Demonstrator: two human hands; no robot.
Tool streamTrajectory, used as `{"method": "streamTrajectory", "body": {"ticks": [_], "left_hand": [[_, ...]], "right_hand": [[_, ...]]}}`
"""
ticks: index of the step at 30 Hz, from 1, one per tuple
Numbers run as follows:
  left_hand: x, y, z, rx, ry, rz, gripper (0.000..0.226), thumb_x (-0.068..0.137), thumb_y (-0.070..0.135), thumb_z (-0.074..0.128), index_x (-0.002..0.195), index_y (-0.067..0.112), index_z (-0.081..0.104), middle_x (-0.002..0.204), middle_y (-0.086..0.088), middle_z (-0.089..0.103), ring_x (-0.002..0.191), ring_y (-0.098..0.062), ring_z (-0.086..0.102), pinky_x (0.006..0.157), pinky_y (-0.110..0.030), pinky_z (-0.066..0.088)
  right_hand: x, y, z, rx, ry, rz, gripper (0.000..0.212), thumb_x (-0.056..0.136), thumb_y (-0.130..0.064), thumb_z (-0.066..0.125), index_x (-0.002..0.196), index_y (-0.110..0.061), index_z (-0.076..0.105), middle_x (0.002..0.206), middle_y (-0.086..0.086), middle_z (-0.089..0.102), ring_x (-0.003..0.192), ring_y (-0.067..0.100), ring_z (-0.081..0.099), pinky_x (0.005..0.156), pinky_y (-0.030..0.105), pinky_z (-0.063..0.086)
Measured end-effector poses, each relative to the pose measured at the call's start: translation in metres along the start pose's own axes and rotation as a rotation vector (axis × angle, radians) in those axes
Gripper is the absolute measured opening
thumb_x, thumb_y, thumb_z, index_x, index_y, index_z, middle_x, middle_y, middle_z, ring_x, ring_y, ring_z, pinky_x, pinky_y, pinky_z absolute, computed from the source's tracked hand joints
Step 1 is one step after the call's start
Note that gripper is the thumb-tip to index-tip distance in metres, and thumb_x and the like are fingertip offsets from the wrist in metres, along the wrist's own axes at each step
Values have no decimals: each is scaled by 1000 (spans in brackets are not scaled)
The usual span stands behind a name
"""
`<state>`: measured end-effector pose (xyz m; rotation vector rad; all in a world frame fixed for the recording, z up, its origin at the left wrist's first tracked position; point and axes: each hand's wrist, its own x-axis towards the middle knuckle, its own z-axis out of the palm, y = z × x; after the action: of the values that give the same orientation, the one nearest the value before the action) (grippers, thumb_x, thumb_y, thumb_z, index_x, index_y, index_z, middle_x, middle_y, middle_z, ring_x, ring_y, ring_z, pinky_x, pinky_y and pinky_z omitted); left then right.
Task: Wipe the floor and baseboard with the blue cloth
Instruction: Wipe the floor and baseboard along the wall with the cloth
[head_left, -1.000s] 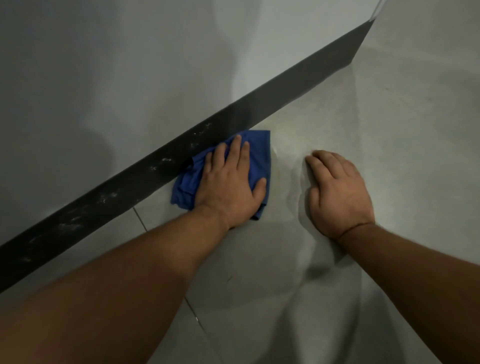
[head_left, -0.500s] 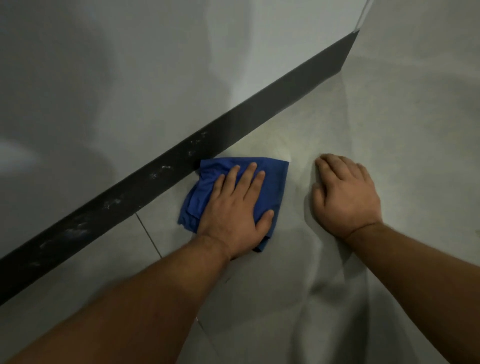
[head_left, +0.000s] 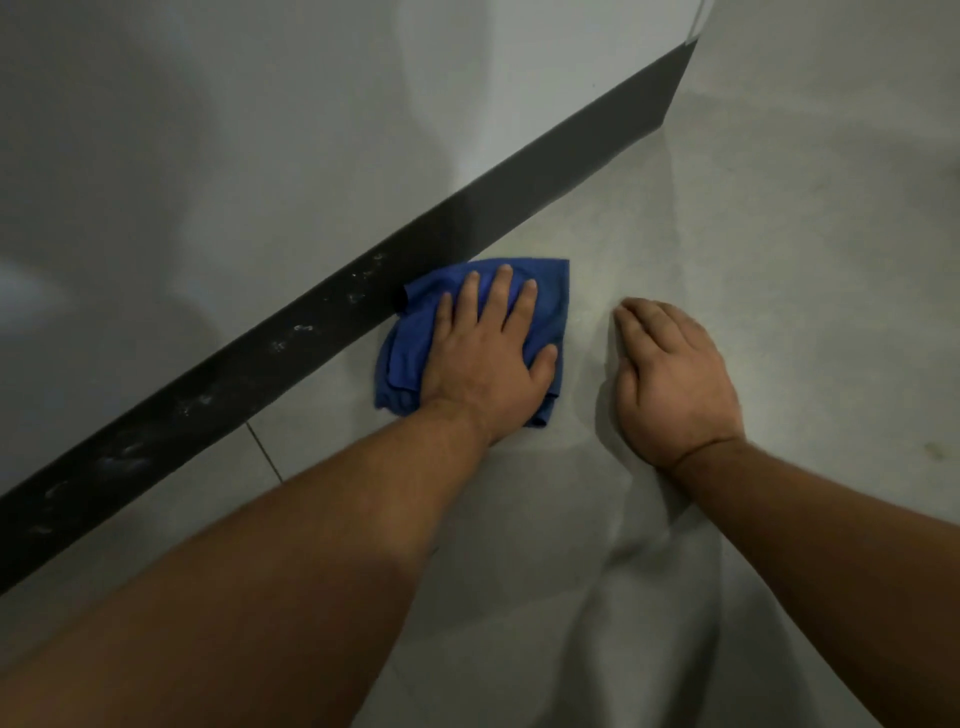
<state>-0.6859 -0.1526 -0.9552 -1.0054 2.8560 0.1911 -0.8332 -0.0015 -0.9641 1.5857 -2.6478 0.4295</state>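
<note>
A crumpled blue cloth (head_left: 408, 358) lies on the grey tiled floor (head_left: 789, 270), its far left corner touching the black baseboard (head_left: 545, 171). My left hand (head_left: 485, 361) presses flat on top of the cloth, fingers spread toward the baseboard and thumb hooked over the cloth's right edge. To its right, my right hand (head_left: 672, 376) rests palm down on the bare floor, holding nothing. White smudges mark the baseboard to the left of the cloth.
A pale grey wall (head_left: 260, 130) rises above the baseboard, which runs diagonally from lower left to upper right and ends at a corner (head_left: 685, 57). A dark grout line (head_left: 265, 452) crosses the floor left of my left forearm.
My left hand drew the cloth back from the baseboard toward me, then pushed it forward against the baseboard again. My right hand stayed planted on the floor.
</note>
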Motion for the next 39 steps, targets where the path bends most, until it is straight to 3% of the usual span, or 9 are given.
{"method": "streamTrajectory", "body": {"ticks": [6, 12, 21, 26, 28, 30, 33, 36, 39], "left_hand": [[-32, -30, 7, -35, -23, 132, 77, 98, 57, 20, 165, 21, 8, 175, -4, 6, 161, -26, 7, 131, -47, 9], [35, -13, -4, -33, 3, 30, 78, 101, 53, 30, 164, 11, 11, 173, -15, 7, 159, -37, 7, 129, -50, 11], [-3, 7, 5, -17, -26, 106, 77, 97, 63, 16, 164, 26, 5, 175, -5, 0, 160, -33, 3, 129, -56, 8], [-32, 15, 0, -161, -119, 83, 81, 99, 61, 32, 164, 25, 2, 175, -3, -9, 161, -30, -9, 130, -53, -2], [-39, 10, -17, -442, -128, 45, 79, 99, 55, 47, 164, 25, 13, 175, -3, 1, 161, -28, -2, 131, -48, 1], [-65, -5, -29, -702, 46, -34, 67, 97, 43, 58, 157, 22, 36, 167, -4, 31, 155, -24, 25, 128, -41, 21], [-128, -45, -29, -606, 317, -119, 47, 91, 34, 62, 134, 17, 61, 139, -2, 60, 128, -22, 52, 108, -36, 45], [-181, -89, -16, -434, 272, -206, 41, 89, 34, 62, 127, 17, 66, 136, -5, 60, 126, -25, 52, 106, -41, 46], [-217, -124, -3, -338, 236, -300, 46, 91, 43, 53, 129, 19, 63, 139, -5, 56, 130, -26, 49, 109, -43, 44]], "right_hand": [[0, 1, 2, -27, -16, 14, 57, 96, -25, 43, 148, -5, 50, 151, 15, 53, 139, 36, 46, 122, 47, 32], [0, 0, 3, -33, -16, 3, 59, 93, -25, 41, 147, -4, 52, 150, 16, 54, 138, 37, 48, 120, 49, 34], [1, -6, -6, 13, -31, 11, 57, 92, -20, 44, 144, -1, 54, 149, 19, 54, 137, 40, 48, 119, 50, 34], [6, -8, -8, 101, -34, 51, 49, 91, -7, 53, 139, 3, 55, 147, 23, 53, 131, 44, 50, 117, 48, 36], [13, -14, -12, 155, -65, 121, 44, 90, -2, 55, 134, 2, 58, 142, 23, 55, 126, 45, 52, 114, 48, 39], [18, -31, -19, 219, -27, 199, 35, 89, -4, 54, 123, 0, 63, 130, 22, 59, 115, 45, 57, 105, 49, 45], [17, -82, -18, 245, 34, 103, 37, 90, -12, 56, 125, -4, 63, 128, 21, 59, 114, 44, 58, 103, 50, 46], [16, -147, 2, 156, -188, -15, 56, 100, -44, 49, 151, -22, 44, 160, 12, 36, 148, 36, 34, 121, 56, 28], [12, -187, 25, 95, -315, 69, 66, 101, -60, 37, 159, -32, 26, 171, 4, 15, 158, 29, 9, 124, 59, 7]]}}
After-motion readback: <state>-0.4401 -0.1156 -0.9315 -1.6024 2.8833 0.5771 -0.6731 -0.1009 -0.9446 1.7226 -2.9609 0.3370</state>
